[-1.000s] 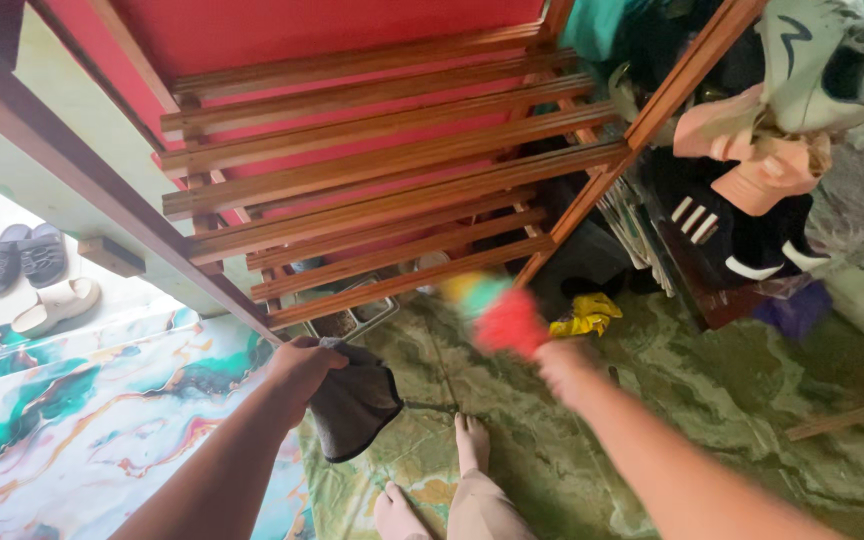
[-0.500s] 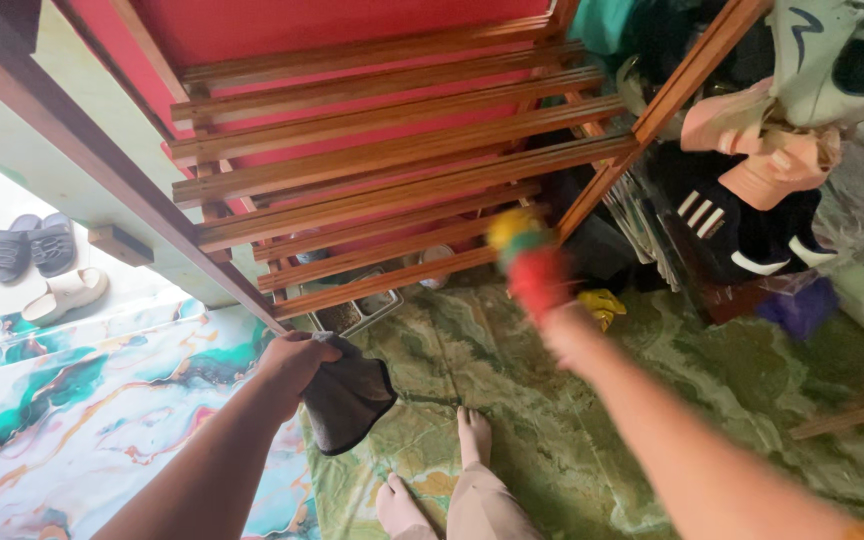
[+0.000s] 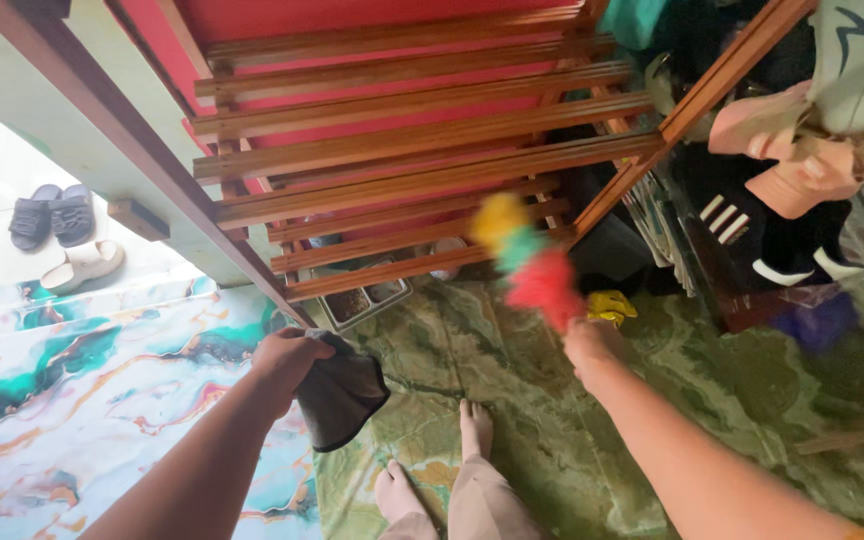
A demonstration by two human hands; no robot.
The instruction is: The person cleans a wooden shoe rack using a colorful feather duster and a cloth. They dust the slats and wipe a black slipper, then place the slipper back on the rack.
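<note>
Since a second ago the right hand (image 3: 592,345) has swung the multicoloured duster (image 3: 527,260) up and to the far side, from low over the floor near the yellow rag to the front of the rack's lower slats, and the whole view has shifted a little, so the rack now sits further right in the head view. The duster is blurred by motion: a yellow tuft at the far end, green in the middle, red nearest the hand. Its head lies across the two lowest slats of the wooden slatted rack (image 3: 422,150), whether touching them cannot be told. The right fingers are clenched around the duster's near end, the handle itself hidden inside the fist.

The left hand (image 3: 287,360) is closed on the top edge of a dark grey cloth (image 3: 340,395), which hangs down from the fist above the green marbled floor (image 3: 752,400), much as before. Two bare feet (image 3: 472,430) stand on that floor just near of the cloth.

Behind the rack stands a red panel (image 3: 352,15). A small yellow rag (image 3: 610,305) lies on the floor just far of the right hand. At the far left, on pale tiles, lie a pair of grey slippers (image 3: 50,213) and a cream slide (image 3: 82,266). To the right, dark and pink shoes (image 3: 792,170) are piled up.
</note>
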